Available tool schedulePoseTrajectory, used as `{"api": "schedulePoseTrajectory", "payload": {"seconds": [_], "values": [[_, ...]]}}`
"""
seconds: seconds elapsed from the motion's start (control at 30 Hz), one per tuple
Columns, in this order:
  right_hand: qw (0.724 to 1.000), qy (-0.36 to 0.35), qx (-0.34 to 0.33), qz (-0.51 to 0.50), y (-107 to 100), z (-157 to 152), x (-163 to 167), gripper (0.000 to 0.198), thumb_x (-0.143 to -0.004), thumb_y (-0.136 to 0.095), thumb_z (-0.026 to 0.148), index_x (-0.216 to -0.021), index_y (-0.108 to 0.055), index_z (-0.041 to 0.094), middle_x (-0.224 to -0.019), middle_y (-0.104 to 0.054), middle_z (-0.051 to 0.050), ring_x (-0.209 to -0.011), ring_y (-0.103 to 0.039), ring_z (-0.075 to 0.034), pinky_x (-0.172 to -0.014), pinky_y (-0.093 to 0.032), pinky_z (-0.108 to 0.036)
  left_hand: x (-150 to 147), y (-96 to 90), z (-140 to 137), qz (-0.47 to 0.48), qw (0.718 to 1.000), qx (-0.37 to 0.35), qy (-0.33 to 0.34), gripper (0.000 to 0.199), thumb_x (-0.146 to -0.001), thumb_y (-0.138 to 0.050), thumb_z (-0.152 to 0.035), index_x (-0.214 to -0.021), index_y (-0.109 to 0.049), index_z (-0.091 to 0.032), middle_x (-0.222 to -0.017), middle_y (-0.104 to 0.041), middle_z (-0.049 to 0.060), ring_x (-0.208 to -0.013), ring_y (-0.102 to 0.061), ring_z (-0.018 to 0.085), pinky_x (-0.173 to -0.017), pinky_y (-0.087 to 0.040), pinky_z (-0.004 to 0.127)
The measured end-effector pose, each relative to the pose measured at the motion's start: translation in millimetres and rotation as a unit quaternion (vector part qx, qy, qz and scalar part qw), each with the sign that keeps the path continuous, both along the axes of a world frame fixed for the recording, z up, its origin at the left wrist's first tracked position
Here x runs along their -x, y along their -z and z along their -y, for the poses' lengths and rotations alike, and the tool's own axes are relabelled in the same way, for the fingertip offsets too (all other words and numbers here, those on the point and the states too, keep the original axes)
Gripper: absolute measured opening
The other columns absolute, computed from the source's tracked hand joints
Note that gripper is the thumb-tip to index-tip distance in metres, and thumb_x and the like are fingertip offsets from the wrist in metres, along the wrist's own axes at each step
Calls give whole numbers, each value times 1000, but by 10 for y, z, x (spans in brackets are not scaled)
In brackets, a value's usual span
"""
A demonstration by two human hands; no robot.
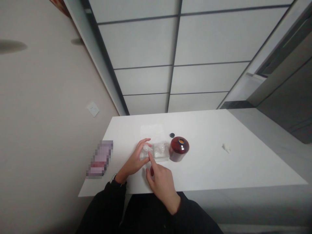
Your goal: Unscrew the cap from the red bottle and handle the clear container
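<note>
Found case, left hand and right hand left of bottle. Noted left fingers spread round case, right index extended at case, apart from thumb.

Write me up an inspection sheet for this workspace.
Surface: white tabletop.
Job's things: clear container with two compartments at the hands; dark red jar upright to its right, mouth uncovered; small black disc lying behind the jar.
Clutter: crumpled white scrap toward the right; pixelated pinkish item at the left edge, unidentifiable.
Hands: left hand at the container's left end; right hand reaching its index finger to the container; grip unclear.
Cables: nothing seen.
Surroundings: wall socket at left, pale panels beyond.
</note>
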State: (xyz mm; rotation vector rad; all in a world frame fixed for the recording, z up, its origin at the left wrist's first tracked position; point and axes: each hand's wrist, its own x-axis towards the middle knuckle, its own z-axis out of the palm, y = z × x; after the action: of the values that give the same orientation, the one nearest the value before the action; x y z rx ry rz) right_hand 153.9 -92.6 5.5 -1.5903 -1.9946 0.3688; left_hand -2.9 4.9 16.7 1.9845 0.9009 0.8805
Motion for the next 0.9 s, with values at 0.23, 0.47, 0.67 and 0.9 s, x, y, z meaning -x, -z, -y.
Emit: {"api": "schedulePoseTrajectory", "payload": {"seconds": [0.23, 0.47, 0.67, 0.9], "values": [[997, 16, 44, 61, -120, 5, 20, 71, -103, -53, 26, -169, -28, 14, -78, -77, -2, -68, -73, -21, -61, -44, -29, 33, -68, -57, -14, 1000, 15, 3, 33, -94, -71, -34, -123, -61, -23, -147, -58, 13, -144, -51, 33, -126, -37, 57], [995, 19, 68, 77, -181, -6, -24, 67, -105, -53, 32, -168, -33, 19, -80, -78, -3, -70, -74, -22, -62, -45, -28, 68, 28, -87, -3, 999, 35, -25, 40, -89, -77, -35, -120, -53, -24, -144, -61, 14, -144, -54, 32, -124, -40, 57], [993, 15, 85, 83, -221, 1, -31, 66, -106, -52, 32, -167, -35, 18, -80, -79, -4, -71, -76, -22, -62, -46, -28, 39, 42, -46, 45, 998, 41, -32, 50, -88, -80, -36, -124, -48, -24, -150, -58, 17, -147, -52, 31, -125, -38, 57], [992, 16, 94, 79, -231, 7, -53, 64, -107, -51, 32, -167, -35, 19, -82, -80, -5, -73, -77, -22, -62, -47, -27, 33, 95, -38, 49, 996, 49, -62, 52, -85, -83, -40, -124, -54, -22, -148, -58, 18, -145, -53, 34, -124, -38, 59]]}}
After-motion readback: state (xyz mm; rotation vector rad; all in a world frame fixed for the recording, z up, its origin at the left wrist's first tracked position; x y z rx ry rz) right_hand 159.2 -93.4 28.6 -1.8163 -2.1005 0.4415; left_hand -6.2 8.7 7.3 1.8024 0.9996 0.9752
